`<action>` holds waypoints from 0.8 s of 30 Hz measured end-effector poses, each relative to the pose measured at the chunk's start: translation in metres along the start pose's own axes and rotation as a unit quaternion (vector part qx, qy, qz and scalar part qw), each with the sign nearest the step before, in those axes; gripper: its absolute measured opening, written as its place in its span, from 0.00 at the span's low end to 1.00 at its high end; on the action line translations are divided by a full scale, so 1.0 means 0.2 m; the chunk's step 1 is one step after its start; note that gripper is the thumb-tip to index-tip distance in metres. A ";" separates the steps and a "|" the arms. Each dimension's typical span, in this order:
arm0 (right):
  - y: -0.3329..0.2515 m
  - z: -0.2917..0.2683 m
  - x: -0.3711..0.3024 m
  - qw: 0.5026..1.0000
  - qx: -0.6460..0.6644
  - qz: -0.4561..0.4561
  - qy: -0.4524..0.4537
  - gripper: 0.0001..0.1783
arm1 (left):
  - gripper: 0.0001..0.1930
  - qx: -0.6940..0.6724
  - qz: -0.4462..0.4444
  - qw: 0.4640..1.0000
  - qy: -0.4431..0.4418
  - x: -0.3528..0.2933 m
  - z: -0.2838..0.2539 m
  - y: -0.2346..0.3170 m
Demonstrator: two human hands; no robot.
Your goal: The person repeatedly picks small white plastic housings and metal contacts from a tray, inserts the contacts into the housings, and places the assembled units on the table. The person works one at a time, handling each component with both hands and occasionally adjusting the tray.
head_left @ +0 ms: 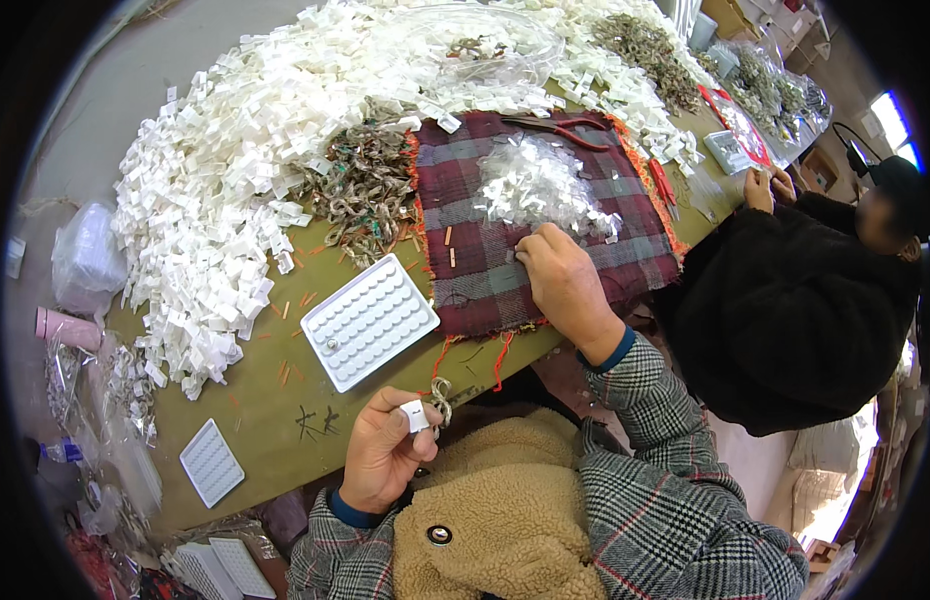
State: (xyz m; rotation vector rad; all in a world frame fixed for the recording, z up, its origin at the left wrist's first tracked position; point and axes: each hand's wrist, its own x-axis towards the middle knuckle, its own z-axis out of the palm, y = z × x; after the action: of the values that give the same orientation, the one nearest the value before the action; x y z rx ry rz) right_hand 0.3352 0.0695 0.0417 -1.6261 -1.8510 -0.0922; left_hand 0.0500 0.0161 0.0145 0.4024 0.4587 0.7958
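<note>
Close to my body, my left hand (pixel 383 450) pinches a small white tag (pixel 415 415) with a dark mark on it. A looped greyish cord (pixel 441 398) hangs beside the tag, against my fingers. My right hand (pixel 563 278) rests low over a plaid cloth (pixel 475 290), its fingers drawn together. What those fingertips hold, if anything, is hidden. Just beyond them lies a heap of small clear plastic pieces (pixel 535 185). Between my hands and to the left sits a white tray (pixel 370 322) with rows of round hollows; one small round piece (pixel 333 344) is in it.
A large mound of white tags (pixel 215 180) covers the table's far left. Bundled cords (pixel 360 190) lie beside the cloth. Dark-red-handled pliers (pixel 575 130) and a red tool (pixel 664 190) lie at its far and right edges. Another person (pixel 795 310) works at right.
</note>
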 end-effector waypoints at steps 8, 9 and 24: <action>-0.45 -0.01 -0.21 0.819 0.532 0.160 -0.142 0.02 | 0.14 0.002 0.028 0.999 0.040 -0.19 -0.14 -0.01; -0.57 0.04 -0.26 0.831 0.528 0.061 -0.162 0.03 | 0.14 -0.007 0.063 0.998 0.007 -0.22 -0.15 -0.01; -0.68 0.07 -0.37 0.901 0.407 -0.084 -0.129 0.08 | 0.13 -0.013 0.150 0.989 0.000 -0.31 0.04 0.01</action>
State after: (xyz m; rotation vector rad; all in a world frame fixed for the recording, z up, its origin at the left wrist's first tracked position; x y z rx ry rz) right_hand 0.2061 -0.0180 0.0414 -0.9130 -1.8414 0.7601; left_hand 0.0148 -0.0301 0.0369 0.4524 0.3919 1.0918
